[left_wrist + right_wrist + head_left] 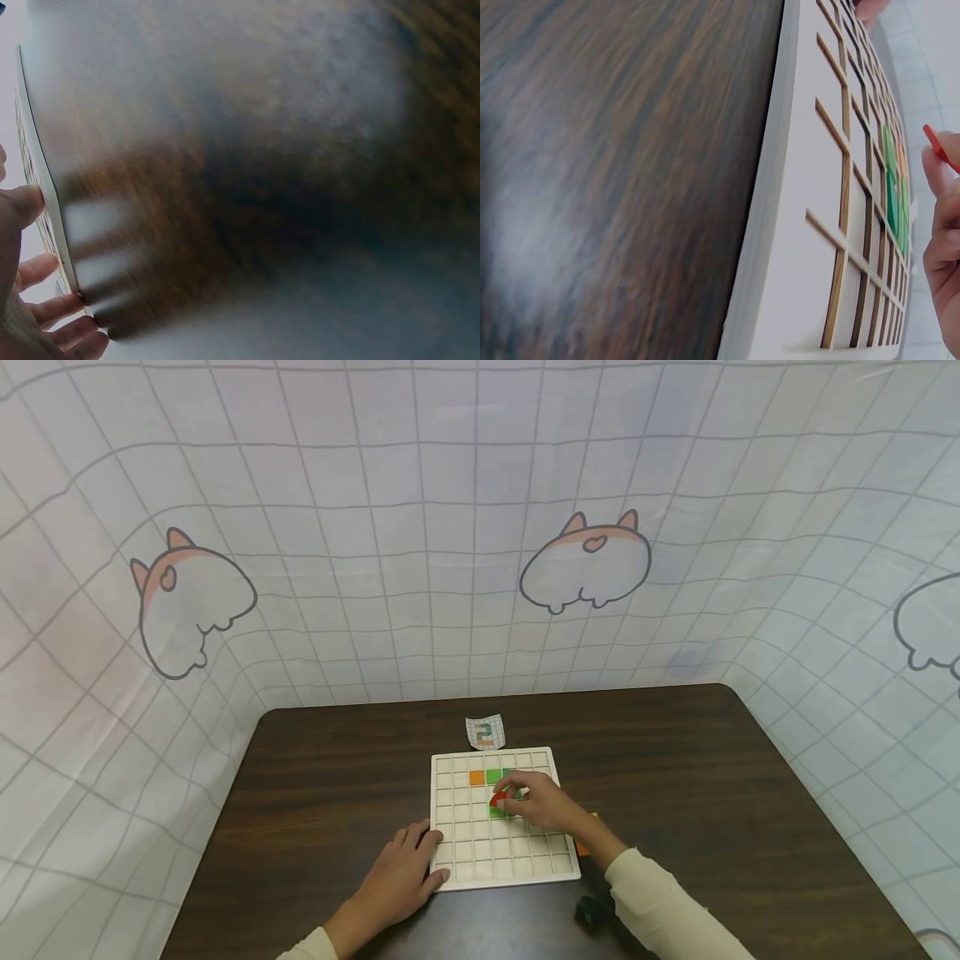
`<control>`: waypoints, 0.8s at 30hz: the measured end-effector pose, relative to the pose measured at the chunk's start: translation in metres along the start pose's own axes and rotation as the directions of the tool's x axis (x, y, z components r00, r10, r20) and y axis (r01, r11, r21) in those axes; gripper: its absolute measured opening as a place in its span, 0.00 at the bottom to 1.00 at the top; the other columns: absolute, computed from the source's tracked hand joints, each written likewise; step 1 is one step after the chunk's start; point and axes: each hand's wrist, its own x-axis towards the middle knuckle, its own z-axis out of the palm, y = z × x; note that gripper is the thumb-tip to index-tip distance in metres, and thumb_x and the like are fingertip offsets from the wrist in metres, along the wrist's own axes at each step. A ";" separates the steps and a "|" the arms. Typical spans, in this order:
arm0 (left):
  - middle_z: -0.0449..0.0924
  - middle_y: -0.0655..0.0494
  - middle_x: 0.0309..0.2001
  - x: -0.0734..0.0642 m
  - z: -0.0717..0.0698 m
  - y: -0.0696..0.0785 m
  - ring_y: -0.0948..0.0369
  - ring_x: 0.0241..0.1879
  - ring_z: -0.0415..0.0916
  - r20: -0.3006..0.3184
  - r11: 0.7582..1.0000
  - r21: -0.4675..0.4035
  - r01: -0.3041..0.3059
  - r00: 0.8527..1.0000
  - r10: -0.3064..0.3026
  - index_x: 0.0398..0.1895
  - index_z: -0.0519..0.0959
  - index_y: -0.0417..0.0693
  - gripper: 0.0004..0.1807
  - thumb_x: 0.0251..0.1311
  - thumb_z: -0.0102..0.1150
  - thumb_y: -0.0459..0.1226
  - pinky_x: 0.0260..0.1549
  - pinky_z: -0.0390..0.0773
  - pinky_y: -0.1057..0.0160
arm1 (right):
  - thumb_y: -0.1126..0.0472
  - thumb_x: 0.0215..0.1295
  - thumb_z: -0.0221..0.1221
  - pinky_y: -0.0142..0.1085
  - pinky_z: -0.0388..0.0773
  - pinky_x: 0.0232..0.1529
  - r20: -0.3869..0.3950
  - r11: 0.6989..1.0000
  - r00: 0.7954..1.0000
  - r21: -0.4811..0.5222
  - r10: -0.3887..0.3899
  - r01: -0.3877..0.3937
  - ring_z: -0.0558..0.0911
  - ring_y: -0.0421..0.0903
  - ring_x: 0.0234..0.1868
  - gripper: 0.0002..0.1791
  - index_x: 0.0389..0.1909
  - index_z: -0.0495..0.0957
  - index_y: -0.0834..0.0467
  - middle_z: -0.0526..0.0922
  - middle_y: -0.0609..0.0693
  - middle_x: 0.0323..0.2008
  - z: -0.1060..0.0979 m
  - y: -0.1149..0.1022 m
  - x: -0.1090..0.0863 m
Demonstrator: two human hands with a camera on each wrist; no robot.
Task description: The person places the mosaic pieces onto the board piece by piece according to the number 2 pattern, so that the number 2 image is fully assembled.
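Note:
A white square grid board (465, 852) lies on the dark table. My right hand (543, 802) pinches a small red tile (497, 799) between thumb and fingertips over the middle of the board; in the right wrist view the red tile (933, 142) is tilted and held above the grid. Below it, a green tile (498, 814) shows partly. Farther up the grid sit an orange tile (477, 777) and a green tile (493, 776), with a darker green one partly behind my fingers. My left hand (401, 872) rests at the board's left edge, fingertips and thumb touching it.
A small paper card (485, 732) with a coloured grid pattern lies just behind the board. Orange pieces (582, 849) show partly beneath my right forearm. Near the front lies a black object (592, 910), its kind unclear. A white grid-patterned curtain (390, 610) surrounds the table.

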 end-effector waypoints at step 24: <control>0.68 0.37 0.67 0.000 0.001 0.001 0.41 0.65 0.68 0.020 1.000 0.008 0.016 1.000 -0.016 0.63 0.71 0.48 0.27 0.68 0.60 0.52 0.58 0.72 0.40 | 0.61 0.65 0.67 0.32 0.74 0.38 -0.033 0.985 0.999 -0.171 0.026 -0.032 0.75 0.35 0.32 0.05 0.41 0.84 0.52 0.81 0.39 0.29 0.029 -0.009 0.010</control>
